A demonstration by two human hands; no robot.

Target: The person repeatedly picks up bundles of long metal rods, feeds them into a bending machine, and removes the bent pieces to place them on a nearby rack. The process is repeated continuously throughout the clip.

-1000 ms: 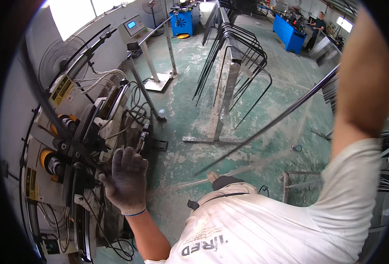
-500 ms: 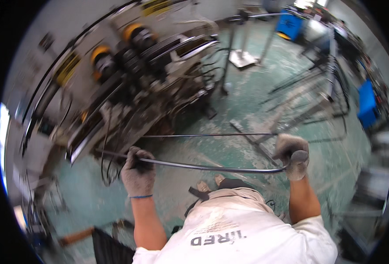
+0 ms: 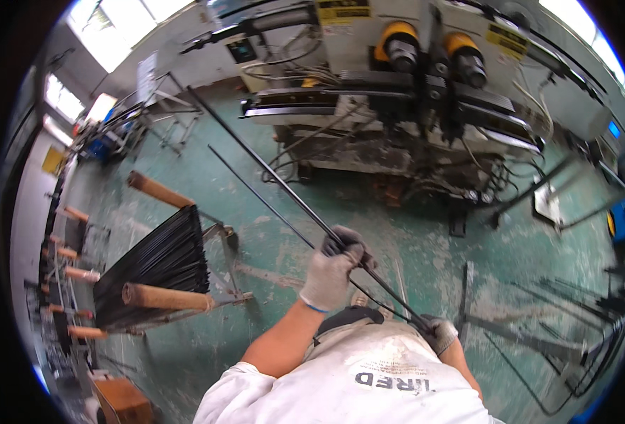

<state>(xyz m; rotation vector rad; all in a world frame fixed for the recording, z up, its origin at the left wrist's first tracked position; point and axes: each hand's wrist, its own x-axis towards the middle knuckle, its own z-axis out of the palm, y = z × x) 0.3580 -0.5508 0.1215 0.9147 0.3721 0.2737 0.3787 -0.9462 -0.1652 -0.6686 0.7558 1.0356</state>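
A long, thin dark metal rod (image 3: 263,161) slants from the far left down to my body. A second, parallel length of rod (image 3: 259,198) runs close beside it. Both meet at my right hand, where the join is hidden, so I cannot tell if they are one bent piece. My left hand (image 3: 335,267), in a grey work glove, is closed round the upper length partway along; the lower length passes behind it. Close to my waist, my gloved right hand (image 3: 439,333) is closed on the near end.
A machine (image 3: 369,152) with two yellow-and-black motors stands ahead. On the left, a rack (image 3: 167,297) with brown padded arms bears a stack of black rods. Bent dark rods hang on a metal stand (image 3: 538,343) at right. A blue box (image 3: 624,215) sits at the far right.
My view has swung left, bringing the rack of black rods in. The rod has turned from lying across me to slanting away leftward, and my right hand has come in to my waist.
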